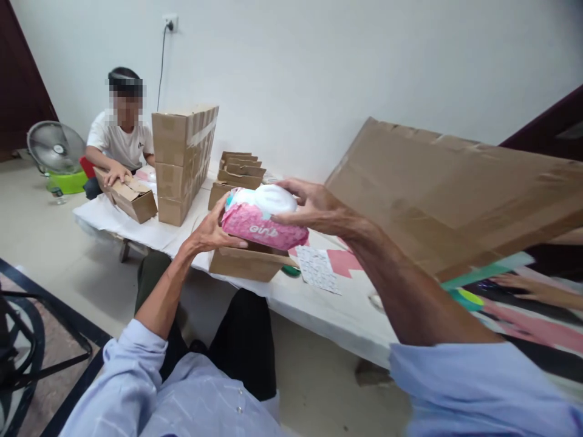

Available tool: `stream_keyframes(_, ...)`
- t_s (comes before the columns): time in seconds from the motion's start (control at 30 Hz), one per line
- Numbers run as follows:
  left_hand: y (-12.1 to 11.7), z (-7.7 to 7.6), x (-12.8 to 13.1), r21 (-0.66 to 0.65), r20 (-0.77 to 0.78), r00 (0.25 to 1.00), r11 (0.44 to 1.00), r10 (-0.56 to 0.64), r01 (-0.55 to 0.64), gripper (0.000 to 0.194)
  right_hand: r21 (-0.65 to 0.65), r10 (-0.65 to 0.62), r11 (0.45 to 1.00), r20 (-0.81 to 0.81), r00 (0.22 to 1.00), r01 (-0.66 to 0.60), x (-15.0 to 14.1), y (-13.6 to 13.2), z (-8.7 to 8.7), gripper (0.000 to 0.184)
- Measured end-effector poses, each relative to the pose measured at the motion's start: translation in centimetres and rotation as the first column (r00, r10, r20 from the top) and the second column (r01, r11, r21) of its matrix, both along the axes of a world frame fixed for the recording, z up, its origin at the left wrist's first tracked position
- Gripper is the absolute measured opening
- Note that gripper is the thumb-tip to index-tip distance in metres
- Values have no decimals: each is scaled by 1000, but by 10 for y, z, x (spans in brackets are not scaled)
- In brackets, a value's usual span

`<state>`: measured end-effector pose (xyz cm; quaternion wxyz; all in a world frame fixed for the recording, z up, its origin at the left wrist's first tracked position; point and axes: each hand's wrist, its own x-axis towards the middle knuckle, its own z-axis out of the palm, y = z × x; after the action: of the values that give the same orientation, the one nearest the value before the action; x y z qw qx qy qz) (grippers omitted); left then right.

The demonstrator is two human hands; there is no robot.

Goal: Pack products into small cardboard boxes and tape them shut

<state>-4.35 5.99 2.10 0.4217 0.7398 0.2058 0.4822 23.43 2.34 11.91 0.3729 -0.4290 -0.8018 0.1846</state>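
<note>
Both my hands hold a pink soft pack with a white lid [264, 220] just above an open small cardboard box [246, 262] on the low white table [319, 300]. My left hand [210, 230] grips the pack's left end, fingers wrapped under it. My right hand [310, 206] clasps the right end and top, fingers curled over the lid. The pack hovers tilted over the box opening.
A stack of cardboard boxes [182, 161] and flat folded boxes [237, 173] stand further along the table. A seated person [121, 136] handles another box [134, 199] at the far end. A large cardboard sheet [455, 194] leans at right. A printed paper [317, 268] lies by the box; a fan [55, 147] stands on the floor.
</note>
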Motion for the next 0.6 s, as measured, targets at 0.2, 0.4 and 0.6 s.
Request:
stream_keyframes(0.2, -25, 24, 14, -131, 300, 952, 991, 68, -29, 102, 165, -25, 986, -9, 1000, 26, -26, -33, -6, 69)
stream_keyframes(0.4, -48, 35, 11, -114, 318, 930, 981, 186, -157, 85, 287, 6, 957, 73, 997, -27, -33, -48, -7, 72)
stream_keyframes(0.6, -56, 71, 12, -98, 453, 854, 966, 256, -238, 81, 232, -3, 972, -161, 987, 41, -28, -56, 9, 93)
